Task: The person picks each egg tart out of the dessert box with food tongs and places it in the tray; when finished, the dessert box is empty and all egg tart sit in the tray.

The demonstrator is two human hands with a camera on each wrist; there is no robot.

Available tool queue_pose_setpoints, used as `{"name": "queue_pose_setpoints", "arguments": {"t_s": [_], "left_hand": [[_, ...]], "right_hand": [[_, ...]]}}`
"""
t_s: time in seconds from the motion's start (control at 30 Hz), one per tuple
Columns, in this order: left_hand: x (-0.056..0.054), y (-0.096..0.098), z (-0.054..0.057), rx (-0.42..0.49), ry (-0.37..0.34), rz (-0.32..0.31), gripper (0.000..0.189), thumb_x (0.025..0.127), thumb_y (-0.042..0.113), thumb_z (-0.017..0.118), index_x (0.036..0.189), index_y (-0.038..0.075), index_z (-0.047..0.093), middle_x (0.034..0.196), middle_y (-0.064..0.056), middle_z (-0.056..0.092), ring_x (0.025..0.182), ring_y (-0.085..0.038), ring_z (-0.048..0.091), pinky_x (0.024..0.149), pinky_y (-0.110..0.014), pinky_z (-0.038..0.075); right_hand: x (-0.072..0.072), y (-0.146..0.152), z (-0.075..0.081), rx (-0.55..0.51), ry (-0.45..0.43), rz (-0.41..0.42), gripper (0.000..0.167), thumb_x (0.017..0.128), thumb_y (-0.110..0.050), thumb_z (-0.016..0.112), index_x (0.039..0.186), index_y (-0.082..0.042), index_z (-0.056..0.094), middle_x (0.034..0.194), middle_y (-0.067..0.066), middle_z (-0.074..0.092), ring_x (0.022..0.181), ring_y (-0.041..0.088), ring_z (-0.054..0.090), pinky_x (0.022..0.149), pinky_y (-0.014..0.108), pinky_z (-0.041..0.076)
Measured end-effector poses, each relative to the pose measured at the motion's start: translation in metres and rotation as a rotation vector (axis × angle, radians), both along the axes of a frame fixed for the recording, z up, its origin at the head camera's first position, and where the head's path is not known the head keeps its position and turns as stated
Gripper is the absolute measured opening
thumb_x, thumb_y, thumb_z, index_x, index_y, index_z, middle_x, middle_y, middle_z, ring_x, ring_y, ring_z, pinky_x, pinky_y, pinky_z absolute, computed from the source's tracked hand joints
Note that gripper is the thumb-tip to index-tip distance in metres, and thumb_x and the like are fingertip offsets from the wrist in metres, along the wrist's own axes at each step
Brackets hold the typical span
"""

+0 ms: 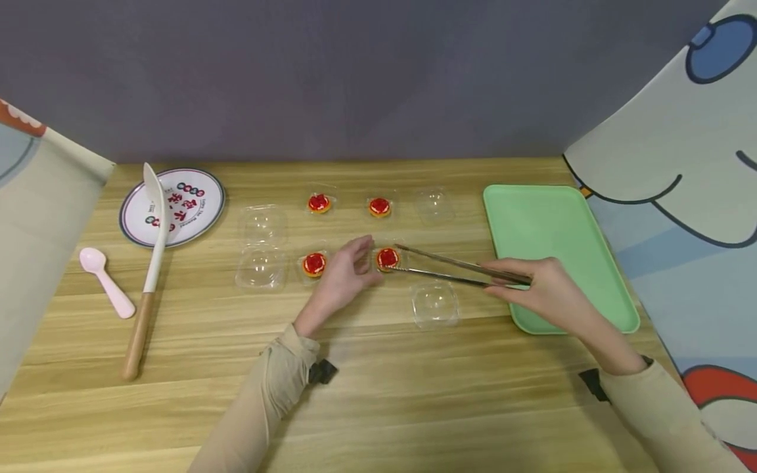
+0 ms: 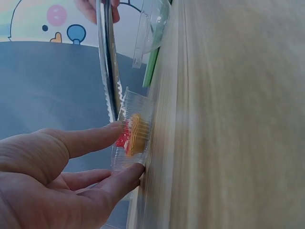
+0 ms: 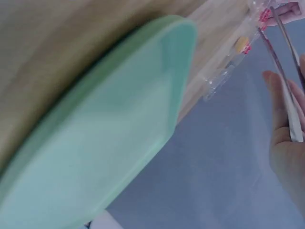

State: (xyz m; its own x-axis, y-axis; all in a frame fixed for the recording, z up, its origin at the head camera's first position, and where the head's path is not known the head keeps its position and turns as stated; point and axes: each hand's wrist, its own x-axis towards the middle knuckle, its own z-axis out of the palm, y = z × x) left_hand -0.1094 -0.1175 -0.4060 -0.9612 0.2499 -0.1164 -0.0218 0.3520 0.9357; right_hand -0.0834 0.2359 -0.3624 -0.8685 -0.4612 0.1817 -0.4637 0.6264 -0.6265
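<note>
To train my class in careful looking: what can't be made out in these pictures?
- Head: print on the plate, partly hidden by the long spoon.
- Head: the tray's left rim, partly covered by the right hand.
- Right wrist: the rest of the tray, cut off by the left edge.
- Left wrist: most of the right hand, cut off by the top edge.

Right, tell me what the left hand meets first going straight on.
The left hand would probably first meet a clear plastic box holding a round, red-topped tart; whether fingers already touch the box is unclear.
</note>
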Motion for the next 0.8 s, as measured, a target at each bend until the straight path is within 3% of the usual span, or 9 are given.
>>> {"name": "queue_pose_setpoints", "arguments": {"t_s": [0.07, 0.13, 0.23, 0.3, 0.43, 0.53, 0.63, 0.8], "left_hand": [[0.000, 0.001, 0.001, -0.006, -0.007, 0.005, 0.082, 0.089, -0.008, 0.080, 0.159, -0.008, 0.038, 0.162, -0.026, 0.044, 0.145, -0.039, 0.051, 0.113, -0.037, 0.053], [0.000, 0.001, 0.001, -0.010, -0.005, 0.008, 0.082, 0.089, -0.008, 0.080, 0.159, -0.009, 0.037, 0.162, -0.027, 0.044, 0.144, -0.040, 0.052, 0.112, -0.037, 0.053], [0.000, 0.002, 0.001, -0.018, 0.006, 0.011, 0.082, 0.089, -0.008, 0.081, 0.159, -0.009, 0.038, 0.161, -0.027, 0.045, 0.143, -0.041, 0.053, 0.112, -0.037, 0.053], [0.001, 0.003, 0.002, -0.019, 0.012, 0.012, 0.082, 0.089, -0.008, 0.080, 0.159, -0.010, 0.038, 0.161, -0.028, 0.045, 0.143, -0.042, 0.053, 0.111, -0.037, 0.054], [0.001, 0.003, 0.003, -0.021, 0.015, 0.015, 0.082, 0.088, -0.009, 0.080, 0.159, -0.010, 0.038, 0.160, -0.029, 0.045, 0.143, -0.042, 0.052, 0.111, -0.037, 0.054], [0.001, 0.003, 0.002, -0.023, 0.016, 0.014, 0.082, 0.089, -0.009, 0.080, 0.158, -0.010, 0.038, 0.160, -0.030, 0.045, 0.143, -0.042, 0.052, 0.111, -0.037, 0.054], [0.001, 0.004, 0.002, -0.031, 0.015, 0.015, 0.082, 0.089, -0.009, 0.080, 0.158, -0.010, 0.038, 0.159, -0.029, 0.046, 0.142, -0.042, 0.054, 0.110, -0.036, 0.055], [0.001, 0.004, 0.002, -0.042, 0.018, 0.017, 0.082, 0.088, -0.008, 0.081, 0.158, -0.010, 0.039, 0.159, -0.029, 0.047, 0.139, -0.042, 0.056, 0.109, -0.036, 0.056]], "right_hand": [[-0.002, -0.004, 0.004, 0.030, 0.028, 0.018, 0.044, 0.083, -0.008, 0.092, 0.126, -0.006, 0.079, 0.112, 0.009, 0.081, 0.086, 0.014, 0.077, 0.068, 0.012, 0.056], [-0.004, -0.007, 0.008, 0.054, 0.049, 0.039, 0.048, 0.081, -0.009, 0.093, 0.126, -0.005, 0.079, 0.103, 0.007, 0.082, 0.069, 0.007, 0.069, 0.055, 0.015, 0.049], [-0.007, -0.011, 0.015, 0.076, 0.062, 0.075, 0.046, 0.081, -0.011, 0.093, 0.125, -0.006, 0.080, 0.088, -0.002, 0.079, 0.053, -0.002, 0.046, 0.045, 0.018, 0.032], [-0.009, -0.014, 0.021, 0.104, 0.056, 0.089, 0.041, 0.085, -0.012, 0.091, 0.124, -0.008, 0.080, 0.084, -0.011, 0.074, 0.052, -0.003, 0.034, 0.043, 0.019, 0.028], [-0.014, -0.017, 0.030, 0.156, 0.049, 0.100, 0.034, 0.089, -0.013, 0.089, 0.122, -0.010, 0.080, 0.092, -0.008, 0.077, 0.060, 0.000, 0.051, 0.046, 0.021, 0.033], [-0.016, -0.020, 0.035, 0.177, 0.029, 0.105, 0.034, 0.089, -0.013, 0.089, 0.122, -0.009, 0.079, 0.105, 0.001, 0.081, 0.080, 0.010, 0.072, 0.056, 0.024, 0.052], [-0.017, -0.023, 0.038, 0.203, 0.026, 0.114, 0.036, 0.090, -0.013, 0.089, 0.124, -0.008, 0.079, 0.111, 0.006, 0.081, 0.088, 0.019, 0.078, 0.066, 0.031, 0.062], [-0.017, -0.028, 0.039, 0.202, 0.008, 0.108, 0.035, 0.090, -0.012, 0.088, 0.123, -0.007, 0.079, 0.112, 0.008, 0.081, 0.089, 0.023, 0.079, 0.071, 0.038, 0.066]]}}
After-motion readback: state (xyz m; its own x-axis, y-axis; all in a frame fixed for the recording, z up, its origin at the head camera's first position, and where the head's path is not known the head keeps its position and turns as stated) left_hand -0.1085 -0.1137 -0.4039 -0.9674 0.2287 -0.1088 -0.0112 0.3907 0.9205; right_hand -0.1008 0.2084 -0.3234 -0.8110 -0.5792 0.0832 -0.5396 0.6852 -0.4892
